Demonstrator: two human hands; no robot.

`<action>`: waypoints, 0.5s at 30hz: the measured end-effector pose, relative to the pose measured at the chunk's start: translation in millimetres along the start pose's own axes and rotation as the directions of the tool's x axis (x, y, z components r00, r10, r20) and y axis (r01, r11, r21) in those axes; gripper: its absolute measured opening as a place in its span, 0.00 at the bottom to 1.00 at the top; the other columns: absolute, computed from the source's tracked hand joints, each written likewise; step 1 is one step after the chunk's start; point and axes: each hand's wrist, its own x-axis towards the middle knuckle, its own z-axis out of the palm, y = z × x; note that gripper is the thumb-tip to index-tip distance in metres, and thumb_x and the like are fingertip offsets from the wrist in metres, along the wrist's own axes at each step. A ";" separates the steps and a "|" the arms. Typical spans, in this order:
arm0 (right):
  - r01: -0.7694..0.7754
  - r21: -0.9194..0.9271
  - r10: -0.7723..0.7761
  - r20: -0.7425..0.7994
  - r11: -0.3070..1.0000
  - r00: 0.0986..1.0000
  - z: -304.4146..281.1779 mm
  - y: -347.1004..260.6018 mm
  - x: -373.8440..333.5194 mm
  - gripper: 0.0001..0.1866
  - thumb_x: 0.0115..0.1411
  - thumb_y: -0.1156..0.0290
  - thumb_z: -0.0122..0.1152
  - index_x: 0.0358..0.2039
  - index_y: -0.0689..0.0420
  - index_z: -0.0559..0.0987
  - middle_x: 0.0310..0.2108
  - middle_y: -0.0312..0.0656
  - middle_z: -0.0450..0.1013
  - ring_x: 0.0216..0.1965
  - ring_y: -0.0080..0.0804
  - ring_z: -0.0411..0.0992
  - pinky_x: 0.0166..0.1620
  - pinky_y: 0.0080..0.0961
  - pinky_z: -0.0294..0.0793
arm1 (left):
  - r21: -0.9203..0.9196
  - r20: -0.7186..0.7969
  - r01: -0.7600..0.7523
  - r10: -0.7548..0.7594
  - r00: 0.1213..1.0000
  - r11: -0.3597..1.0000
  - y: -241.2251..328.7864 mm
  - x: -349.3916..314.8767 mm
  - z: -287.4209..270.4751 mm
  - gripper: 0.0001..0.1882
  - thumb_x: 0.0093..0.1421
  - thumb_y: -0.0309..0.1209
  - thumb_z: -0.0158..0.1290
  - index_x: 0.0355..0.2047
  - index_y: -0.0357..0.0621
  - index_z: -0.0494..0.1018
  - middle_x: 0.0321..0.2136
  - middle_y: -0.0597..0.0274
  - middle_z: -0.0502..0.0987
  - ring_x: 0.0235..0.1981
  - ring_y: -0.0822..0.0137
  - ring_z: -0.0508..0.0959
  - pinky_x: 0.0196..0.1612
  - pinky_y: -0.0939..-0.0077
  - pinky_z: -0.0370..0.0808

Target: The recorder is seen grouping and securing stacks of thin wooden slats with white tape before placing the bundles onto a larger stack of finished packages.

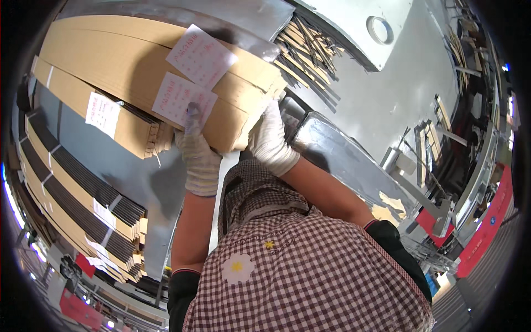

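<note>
A long brown cardboard bundle (105,47) reaches from the far left to just in front of me. Two white paper labels with red print lie on its top: an upper label (202,55) and a lower label (177,97). My left hand (200,157), in a striped knit glove, grips the near edge, its thumb over the lower label and its other fingers hidden beneath. In a matching glove, my right hand (272,145) closes on the right end of the bundle, fingers partly hidden. Beside it, a narrower cardboard bundle (66,88) carries another label (103,114).
Strapped stacks of cardboard strips (77,193) lie on the left of the grey table (127,177). Loose dark and tan strips (310,52) are heaped beyond the bundle. A white board (354,22) with a tape roll (380,30) stands at the far right. Metal framework (426,205) is nearer.
</note>
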 end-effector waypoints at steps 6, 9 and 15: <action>0.121 -0.107 -0.127 -0.053 0.987 0.991 17.4 -6.1 7.3 0.35 0.70 0.41 0.36 0.63 0.58 0.63 0.59 0.47 0.68 0.58 0.42 0.69 0.61 0.41 0.69 | 0.133 -0.102 -0.001 0.015 0.995 0.991 3.7 16.1 15.1 0.27 0.63 0.40 0.58 0.58 0.37 0.68 0.52 0.58 0.73 0.50 0.64 0.75 0.55 0.67 0.74; 0.149 -0.093 -0.157 -0.093 0.985 0.983 22.4 -3.1 4.5 0.34 0.70 0.42 0.35 0.63 0.57 0.63 0.60 0.47 0.67 0.58 0.42 0.69 0.61 0.41 0.68 | 0.144 -0.112 -0.008 0.025 0.993 0.989 2.4 16.7 13.0 0.30 0.60 0.41 0.60 0.59 0.40 0.66 0.52 0.58 0.73 0.49 0.65 0.75 0.52 0.67 0.75; -0.103 0.087 0.103 0.011 0.991 0.995 -10.8 -6.1 1.8 0.33 0.71 0.45 0.35 0.61 0.62 0.65 0.58 0.50 0.70 0.58 0.42 0.69 0.61 0.39 0.68 | 0.080 -0.027 -0.035 0.038 0.999 0.996 -1.6 5.1 3.2 0.32 0.58 0.39 0.63 0.58 0.41 0.64 0.49 0.57 0.73 0.47 0.64 0.76 0.48 0.66 0.78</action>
